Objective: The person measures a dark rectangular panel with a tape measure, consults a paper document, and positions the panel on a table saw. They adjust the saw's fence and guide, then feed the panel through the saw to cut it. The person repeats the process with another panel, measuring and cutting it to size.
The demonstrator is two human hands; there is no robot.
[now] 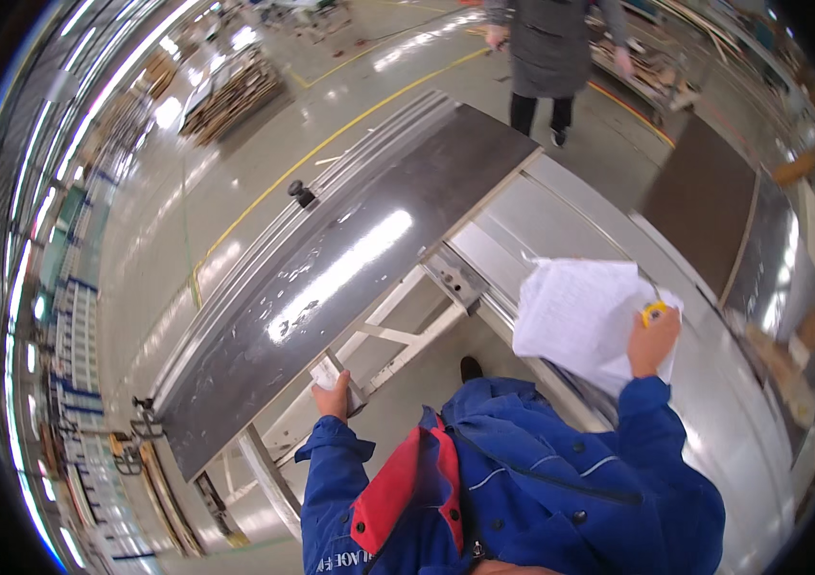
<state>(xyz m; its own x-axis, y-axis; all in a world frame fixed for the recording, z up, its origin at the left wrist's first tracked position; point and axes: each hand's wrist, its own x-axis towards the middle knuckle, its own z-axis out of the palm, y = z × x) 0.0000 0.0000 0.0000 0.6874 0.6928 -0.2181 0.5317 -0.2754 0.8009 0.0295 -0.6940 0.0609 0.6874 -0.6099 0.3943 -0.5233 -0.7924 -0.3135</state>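
My right hand (653,343) is closed round a small yellow tape measure (654,312), resting over the right side of a stack of white printed sheets (575,311). The sheets lie loosely fanned on the silver metal machine table (551,206). My left hand (334,395) is wrapped round the end of a pale metal frame bar (327,370), at the near edge of a long dark panel (331,254). That panel lies flat across the frame, glossy under the lights.
A black knob (301,193) stands on the rail along the panel's far edge. Beyond the table's far end is a person in a grey apron (549,48). A brown board (700,187) lies to the right. Stacked boards (233,96) sit on the floor at the far left.
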